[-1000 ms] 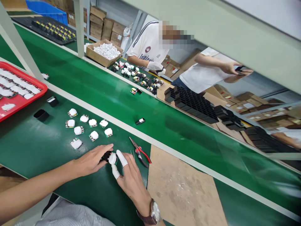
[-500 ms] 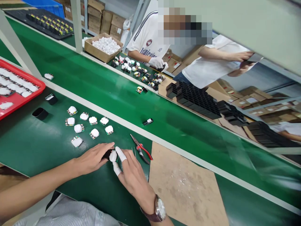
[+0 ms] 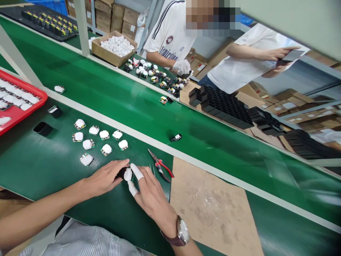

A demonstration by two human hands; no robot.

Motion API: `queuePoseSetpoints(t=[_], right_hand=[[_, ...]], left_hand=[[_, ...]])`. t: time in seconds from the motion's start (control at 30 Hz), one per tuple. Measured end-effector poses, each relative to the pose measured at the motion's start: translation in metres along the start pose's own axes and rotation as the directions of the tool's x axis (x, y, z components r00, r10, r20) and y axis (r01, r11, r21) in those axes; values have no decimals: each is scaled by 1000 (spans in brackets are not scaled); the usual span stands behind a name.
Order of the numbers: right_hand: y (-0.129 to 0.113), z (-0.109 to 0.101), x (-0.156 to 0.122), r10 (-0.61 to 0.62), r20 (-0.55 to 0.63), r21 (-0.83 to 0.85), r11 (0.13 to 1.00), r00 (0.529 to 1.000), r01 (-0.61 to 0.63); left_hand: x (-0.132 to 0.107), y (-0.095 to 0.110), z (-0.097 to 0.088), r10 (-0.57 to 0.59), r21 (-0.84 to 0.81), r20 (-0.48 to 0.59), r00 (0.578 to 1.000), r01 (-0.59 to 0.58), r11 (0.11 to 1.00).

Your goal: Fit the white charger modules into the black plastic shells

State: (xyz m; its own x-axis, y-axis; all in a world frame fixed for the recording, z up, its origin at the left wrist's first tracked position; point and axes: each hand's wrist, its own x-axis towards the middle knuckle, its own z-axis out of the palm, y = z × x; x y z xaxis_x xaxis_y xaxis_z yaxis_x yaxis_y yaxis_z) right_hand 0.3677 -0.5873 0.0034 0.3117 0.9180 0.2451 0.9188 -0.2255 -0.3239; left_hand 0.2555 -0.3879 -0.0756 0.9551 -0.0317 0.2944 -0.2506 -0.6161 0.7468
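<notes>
Flat green bench (image 3: 53, 167): rectangular red plastic tray (image 3: 23, 116) at L; red-handled metal pliers (image 3: 158, 164) nr far edge, btwn small white-topped boards (image 3: 104, 134) & flat brown cardboard sheet (image 3: 210, 206).

Black case (image 3: 122, 173): partly hidden by left hand (image 3: 108, 178) | red tray (image 3: 26, 113): cut off at left | blue bin (image 3: 54, 5): cut off at top | dark item (image 3: 188, 74) in co-worker's gloved hand (image 3: 181, 66): too small to tell | second co-worker (image 3: 234, 69): head behind overhead panel (image 3: 290, 16)

Open passage over brown sheet (image 3: 213, 213) right of hands (image 3: 150, 193), pliers (image 3: 158, 164) just ahead, white-topped boards (image 3: 87, 144) crowding ahead-left
</notes>
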Motion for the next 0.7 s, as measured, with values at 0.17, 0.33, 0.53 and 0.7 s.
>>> queuePoseSetpoints(t=[0.17,0.33,0.53,0.7], right_hand=[[0,0,1,-1,-18,18,1000,1000,2],[0,4,1,-10,13,-45,999,1000,11],[-4,-4,3,-42,51,-84,995,998,47],[-7,-13,4,-50,84,-81,995,995,57]], left_hand=[[0,-1,1,7,7,-6,1000,-7,1000],[1,0,1,6,7,2,1000,-6,1000],[0,-1,3,-2,1,1,1000,2,1000],[0,1,4,13,10,1,1000,-13,1000]])
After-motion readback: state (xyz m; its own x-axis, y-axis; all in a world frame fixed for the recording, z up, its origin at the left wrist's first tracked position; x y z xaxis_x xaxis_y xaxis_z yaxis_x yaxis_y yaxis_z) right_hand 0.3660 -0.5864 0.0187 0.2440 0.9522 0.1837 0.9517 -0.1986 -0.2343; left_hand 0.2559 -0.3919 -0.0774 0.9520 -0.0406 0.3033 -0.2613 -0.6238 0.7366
